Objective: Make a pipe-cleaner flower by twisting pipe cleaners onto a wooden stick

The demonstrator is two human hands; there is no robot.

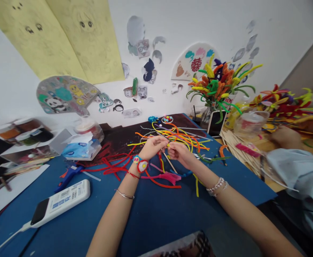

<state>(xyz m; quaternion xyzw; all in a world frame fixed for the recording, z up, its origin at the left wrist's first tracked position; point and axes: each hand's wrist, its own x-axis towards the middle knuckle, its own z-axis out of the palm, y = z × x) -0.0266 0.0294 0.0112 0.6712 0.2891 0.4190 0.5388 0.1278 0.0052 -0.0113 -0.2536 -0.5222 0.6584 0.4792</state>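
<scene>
My left hand [153, 146] and my right hand [180, 152] meet above the blue table cover [151, 221], fingers pinched together on a thin wooden stick [170, 163] with a yellow pipe cleaner at its top. The stick slants down toward me between the wrists. A pink pipe-cleaner piece [169, 176] lies just under my hands. Loose red pipe cleaners [111, 166] lie to the left, and a heap of yellow and orange ones [178, 135] lies beyond my fingers.
A white remote control [58, 203] and a blue glue gun [67, 176] lie at the left, a tissue pack [80, 150] behind them. A vase of pipe-cleaner flowers [217, 89] stands at the back right. Another person's arm [292, 157] rests at the right.
</scene>
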